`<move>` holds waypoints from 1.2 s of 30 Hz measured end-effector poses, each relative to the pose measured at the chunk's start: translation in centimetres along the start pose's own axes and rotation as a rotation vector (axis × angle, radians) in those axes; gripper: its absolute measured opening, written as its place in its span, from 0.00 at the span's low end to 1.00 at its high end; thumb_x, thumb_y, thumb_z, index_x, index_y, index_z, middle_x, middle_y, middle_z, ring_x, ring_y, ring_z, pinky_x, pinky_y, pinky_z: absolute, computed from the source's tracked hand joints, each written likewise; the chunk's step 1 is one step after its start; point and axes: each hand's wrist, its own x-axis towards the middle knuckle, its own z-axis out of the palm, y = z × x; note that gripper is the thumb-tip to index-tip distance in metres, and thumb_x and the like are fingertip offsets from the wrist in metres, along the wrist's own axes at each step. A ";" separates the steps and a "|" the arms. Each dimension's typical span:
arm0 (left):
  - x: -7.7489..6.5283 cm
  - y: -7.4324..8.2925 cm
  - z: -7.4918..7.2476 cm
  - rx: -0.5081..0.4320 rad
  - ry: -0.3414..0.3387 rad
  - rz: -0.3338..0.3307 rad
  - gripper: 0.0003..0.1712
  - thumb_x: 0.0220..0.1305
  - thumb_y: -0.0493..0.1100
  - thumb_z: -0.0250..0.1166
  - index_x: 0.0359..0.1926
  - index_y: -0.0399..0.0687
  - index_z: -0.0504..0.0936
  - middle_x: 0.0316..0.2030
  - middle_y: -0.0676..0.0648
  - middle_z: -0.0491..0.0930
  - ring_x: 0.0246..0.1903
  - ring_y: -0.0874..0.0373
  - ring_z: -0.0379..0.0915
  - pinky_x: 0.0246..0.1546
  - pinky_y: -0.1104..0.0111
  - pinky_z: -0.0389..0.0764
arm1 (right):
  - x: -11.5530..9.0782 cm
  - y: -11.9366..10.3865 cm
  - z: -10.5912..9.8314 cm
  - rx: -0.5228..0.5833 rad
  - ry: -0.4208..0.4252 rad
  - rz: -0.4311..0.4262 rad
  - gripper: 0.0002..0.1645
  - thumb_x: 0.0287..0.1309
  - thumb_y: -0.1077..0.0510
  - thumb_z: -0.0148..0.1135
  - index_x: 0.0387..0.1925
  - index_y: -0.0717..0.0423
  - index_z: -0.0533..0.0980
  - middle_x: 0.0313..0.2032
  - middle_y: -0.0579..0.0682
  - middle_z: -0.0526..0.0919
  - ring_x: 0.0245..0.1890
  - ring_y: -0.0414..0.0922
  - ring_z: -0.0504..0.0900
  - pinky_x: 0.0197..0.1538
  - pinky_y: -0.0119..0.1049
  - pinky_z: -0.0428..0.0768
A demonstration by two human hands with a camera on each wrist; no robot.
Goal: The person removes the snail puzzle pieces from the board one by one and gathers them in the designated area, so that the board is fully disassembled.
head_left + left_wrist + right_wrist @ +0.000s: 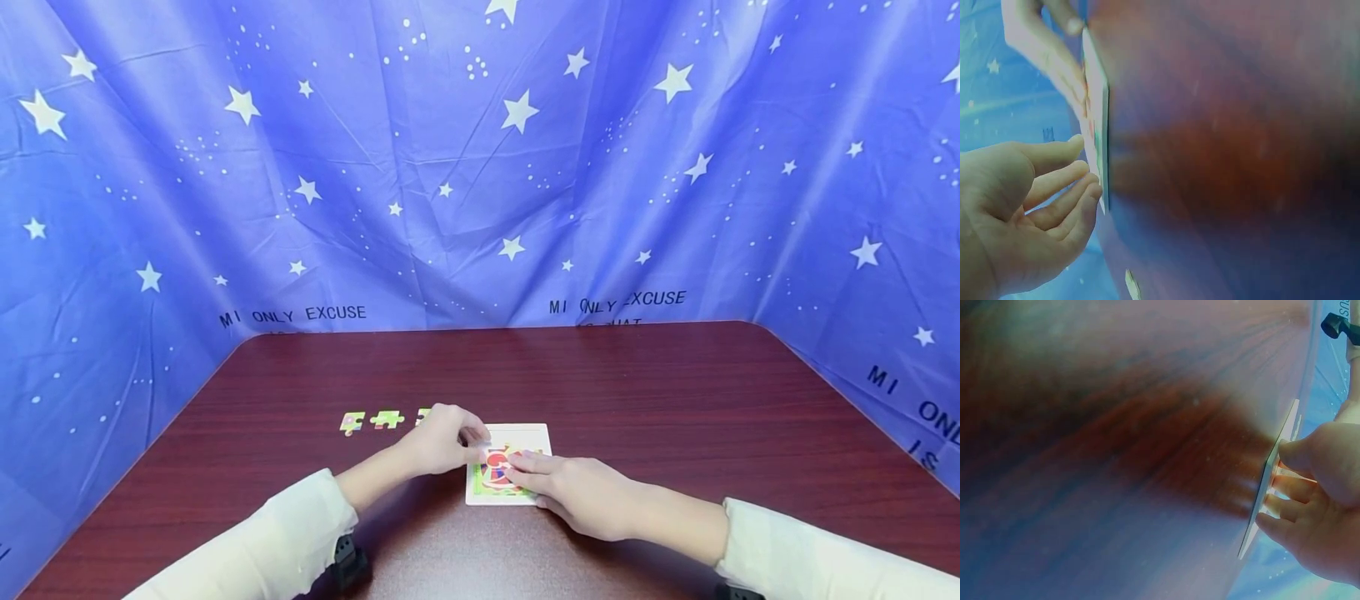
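Observation:
A small white-framed jigsaw board (512, 499) lies on the table, with a red, green and blue picture inside its frame. My left hand (444, 440) is at the board's left edge, fingers bent and fingertips touching it. In the left wrist view, the thumb and fingers of that hand (1035, 206) stand apart, and no piece shows between them. My right hand (588, 496) rests on the board from the right, its extended fingers across the picture. The right wrist view shows its thumb and fingertips against the board (1266, 481). Fingers hide part of the picture.
Left of the board, loose puzzle pieces lie in a row: a left piece (352, 422), a middle piece (387, 419) and one partly hidden piece (423, 414) behind my left hand. The dark red wooden table (637, 383) meets a blue star-patterned cloth (450, 167).

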 end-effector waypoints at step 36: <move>0.1 1.5 0.8 -0.044 0.005 -0.108 0.10 0.42 0.29 0.75 0.28 0.40 0.84 0.27 0.46 0.84 0.29 0.60 0.75 0.30 0.77 0.73 | 0.9 -0.2 -1.1 0.078 -0.079 0.034 0.28 0.63 0.56 0.59 0.65 0.46 0.70 0.67 0.45 0.71 0.65 0.44 0.73 0.52 0.42 0.81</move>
